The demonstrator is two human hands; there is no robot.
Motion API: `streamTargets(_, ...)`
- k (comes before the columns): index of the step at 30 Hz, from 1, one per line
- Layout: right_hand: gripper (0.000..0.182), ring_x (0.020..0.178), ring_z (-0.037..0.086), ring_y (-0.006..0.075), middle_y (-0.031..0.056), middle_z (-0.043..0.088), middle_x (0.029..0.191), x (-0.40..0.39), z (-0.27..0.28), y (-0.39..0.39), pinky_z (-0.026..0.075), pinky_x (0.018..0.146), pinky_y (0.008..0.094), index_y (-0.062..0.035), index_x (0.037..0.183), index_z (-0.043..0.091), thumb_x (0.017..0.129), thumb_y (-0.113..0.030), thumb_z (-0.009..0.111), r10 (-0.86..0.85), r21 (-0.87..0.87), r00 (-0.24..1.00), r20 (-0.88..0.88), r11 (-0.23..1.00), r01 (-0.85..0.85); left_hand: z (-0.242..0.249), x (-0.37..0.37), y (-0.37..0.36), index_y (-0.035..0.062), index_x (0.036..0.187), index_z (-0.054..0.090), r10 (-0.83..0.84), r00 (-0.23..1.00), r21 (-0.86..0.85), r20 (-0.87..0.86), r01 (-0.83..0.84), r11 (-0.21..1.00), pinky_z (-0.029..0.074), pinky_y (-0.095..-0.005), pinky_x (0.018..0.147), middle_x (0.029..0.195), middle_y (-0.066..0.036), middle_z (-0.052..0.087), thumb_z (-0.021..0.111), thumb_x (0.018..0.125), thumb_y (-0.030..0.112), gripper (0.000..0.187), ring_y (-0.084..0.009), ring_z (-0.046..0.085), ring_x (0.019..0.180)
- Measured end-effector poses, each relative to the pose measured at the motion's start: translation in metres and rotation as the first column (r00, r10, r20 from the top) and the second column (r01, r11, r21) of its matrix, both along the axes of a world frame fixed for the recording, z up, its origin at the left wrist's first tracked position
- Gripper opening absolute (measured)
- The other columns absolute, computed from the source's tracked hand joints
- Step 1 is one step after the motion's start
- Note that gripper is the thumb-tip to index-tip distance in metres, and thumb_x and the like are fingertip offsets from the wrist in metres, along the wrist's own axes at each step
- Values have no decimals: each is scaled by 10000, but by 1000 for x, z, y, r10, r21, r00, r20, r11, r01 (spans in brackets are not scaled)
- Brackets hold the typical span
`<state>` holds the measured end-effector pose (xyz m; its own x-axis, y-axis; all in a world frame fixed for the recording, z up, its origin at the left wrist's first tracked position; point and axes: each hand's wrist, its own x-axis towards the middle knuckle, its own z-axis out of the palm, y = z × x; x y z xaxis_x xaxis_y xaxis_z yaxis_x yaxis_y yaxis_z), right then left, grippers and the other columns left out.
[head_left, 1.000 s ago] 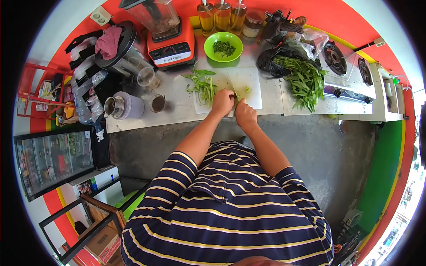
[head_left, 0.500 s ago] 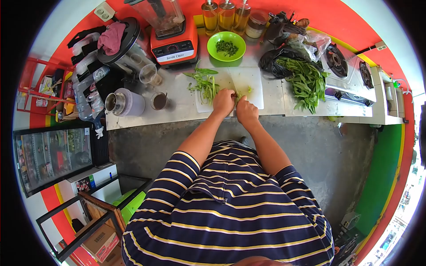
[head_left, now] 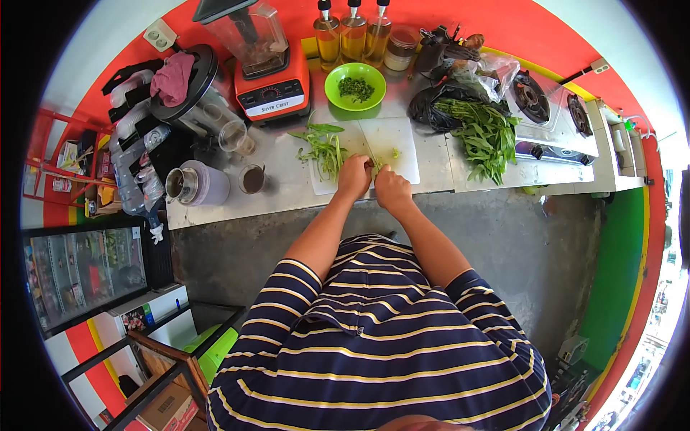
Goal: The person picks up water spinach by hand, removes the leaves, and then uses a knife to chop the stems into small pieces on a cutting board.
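Note:
Both my hands work close together over the front edge of a white cutting board (head_left: 406, 172). My left hand (head_left: 355, 177) is closed around green stems (head_left: 376, 162), which show only at the fingertips. My right hand (head_left: 393, 189) is wrapped round what looks like a knife (head_left: 369, 146), its pale blade pointing away across the board; the handle is hidden in my fist. Left of my left hand lies a loose pile of leafy greens (head_left: 327, 154). A small green scrap (head_left: 396, 153) sits on the board's right half. Beyond the board stands a green bowl (head_left: 333, 92) with chopped greens (head_left: 356, 89) inside.
To the right, a bunch of leafy greens (head_left: 486, 140) spills from a black bag (head_left: 428, 108), beside a gas stove (head_left: 550, 129). A blender (head_left: 273, 90) and oil bottles (head_left: 353, 39) stand behind. At left are a glass of dark liquid (head_left: 252, 179) and a flask (head_left: 205, 183).
The whole view has shifted slightly, so the counter appears lower and more to the left. My hands keep nearly the same place on the board, still close together.

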<state>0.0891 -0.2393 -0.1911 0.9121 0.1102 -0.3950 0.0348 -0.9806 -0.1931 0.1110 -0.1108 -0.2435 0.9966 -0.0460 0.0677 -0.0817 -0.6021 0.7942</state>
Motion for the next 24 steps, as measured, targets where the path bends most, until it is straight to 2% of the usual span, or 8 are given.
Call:
streamTargets(5, 179, 932, 735, 385, 239, 733, 977, -12, -12, -1, 593, 805, 454, 8, 1088, 517, 971, -127, 505, -37, 1, 998, 42, 999, 37, 3, -1, -1, 2, 826, 698, 0, 1000, -56, 28, 2, 998, 519, -469, 755, 849, -199, 661, 643, 783, 30, 75, -389, 647, 837)
streamTargets(9, 172, 907, 740, 380, 239, 735, 946, -2, -8, -1, 598, 781, 452, 4, 1073, 512, 960, -125, 518, -15, 27, 998, 58, 1000, 13, 4, -2, 0, 0, 823, 690, -26, 1000, 14, -4, 26, 1000, 512, -471, 744, 845, -201, 655, 638, 787, 34, 72, -392, 640, 831)
streamTargets(12, 165, 885, 745, 373, 236, 737, 932, -10, -6, -1, 601, 766, 444, 0, 1058, 515, 949, -123, 533, -29, 24, 997, 76, 999, 27, 2, -2, -2, 1, 825, 682, -53, 995, 23, 88, 51, 998, 505, -471, 734, 839, -203, 650, 634, 789, 40, 71, -393, 635, 826)
streamTargets(14, 158, 883, 746, 370, 234, 737, 929, -22, -9, 0, 601, 763, 439, -1, 1048, 523, 944, -120, 537, -65, 40, 996, 53, 997, 63, 0, -1, -2, 4, 861, 693, -32, 996, 42, 87, 28, 999, 518, -426, 713, 822, -168, 653, 671, 786, 33, 83, -336, 660, 770)
streamTargets(16, 152, 881, 746, 368, 233, 738, 926, -25, -10, -2, 602, 761, 433, -2, 1039, 532, 940, -117, 542, -90, 51, 995, 33, 995, 88, 2, -2, -3, 4, 863, 696, -41, 996, 28, 85, 39, 999, 517, -428, 712, 824, -164, 655, 668, 788, 28, 83, -336, 660, 772)
streamTargets(19, 161, 905, 744, 366, 237, 734, 943, -17, -9, -7, 599, 774, 438, 1, 1049, 533, 935, -111, 547, -41, 44, 999, 35, 998, 40, 4, -5, -4, -3, 863, 695, -23, 996, 31, 86, 20, 999, 518, -418, 711, 825, -164, 659, 672, 789, 18, 81, -330, 666, 771)
streamTargets(21, 161, 931, 739, 367, 233, 732, 964, -10, -6, -8, 594, 793, 449, 2, 1053, 521, 939, -108, 541, 8, 43, 999, 42, 999, -9, 4, -5, -4, -13, 837, 679, 2, 1000, -82, 29, 0, 997, 514, -440, 720, 832, -189, 657, 654, 782, -6, 61, -370, 652, 802)
streamTargets(24, 162, 938, 736, 368, 222, 733, 975, -12, -3, -5, 589, 800, 455, -2, 1066, 512, 940, -102, 536, -3, 48, 1000, 27, 999, 1, -1, -3, -3, -14, 830, 677, 0, 999, -66, 44, 3, 998, 514, -438, 712, 828, -188, 654, 672, 780, 1, 53, -362, 654, 790)
